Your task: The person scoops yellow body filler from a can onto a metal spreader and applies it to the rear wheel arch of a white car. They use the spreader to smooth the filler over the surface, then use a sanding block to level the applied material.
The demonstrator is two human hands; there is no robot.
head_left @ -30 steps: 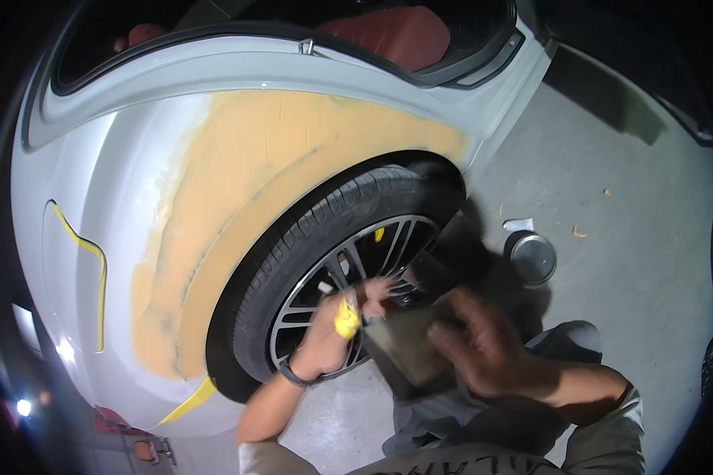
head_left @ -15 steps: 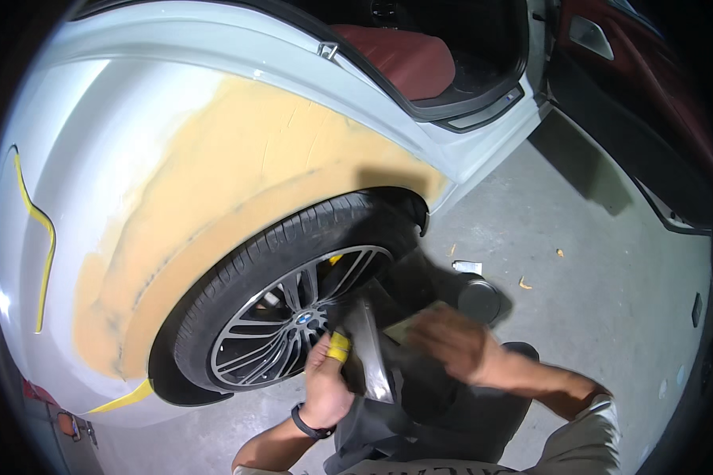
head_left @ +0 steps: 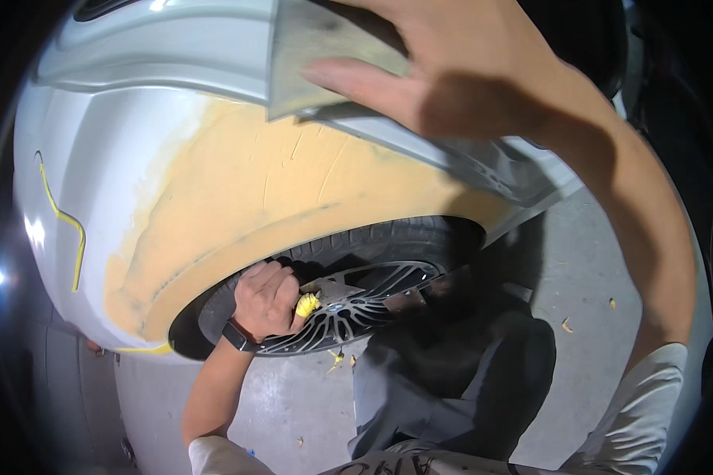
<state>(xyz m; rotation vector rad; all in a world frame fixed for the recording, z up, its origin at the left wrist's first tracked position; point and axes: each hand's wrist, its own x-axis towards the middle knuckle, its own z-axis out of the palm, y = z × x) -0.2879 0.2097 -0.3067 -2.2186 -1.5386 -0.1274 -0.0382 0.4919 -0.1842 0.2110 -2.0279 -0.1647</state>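
Note:
Raised high and close to the view, my right hand point(head_left: 467, 71) grips a flat, pale, smeared spreader point(head_left: 297, 51), its thumb lying across the face. The spreader is in front of the white car's upper panel; whether it touches the panel I cannot tell. My left hand point(head_left: 267, 299) is closed beside the tyre point(head_left: 348, 247), with yellow wrapping point(head_left: 307, 305) on its thumb. A thin metal plate point(head_left: 334, 290) sticks out from that hand over the wheel point(head_left: 356, 313). Smooth tan filler point(head_left: 238, 174) covers the panel above the wheel arch, with several raised streaks near its top.
Yellow tape point(head_left: 70, 218) edges a gap in the white bodywork at the left, and more tape point(head_left: 146, 348) marks the lower edge. Small scraps point(head_left: 567, 325) lie on the grey floor point(head_left: 594, 273). My dark-trousered legs point(head_left: 451, 388) are below the wheel.
My right hand has risen from near my knees to the top of the view with the spreader. My left hand has moved left and up, toward the tyre. The view has shifted closer to the panel.

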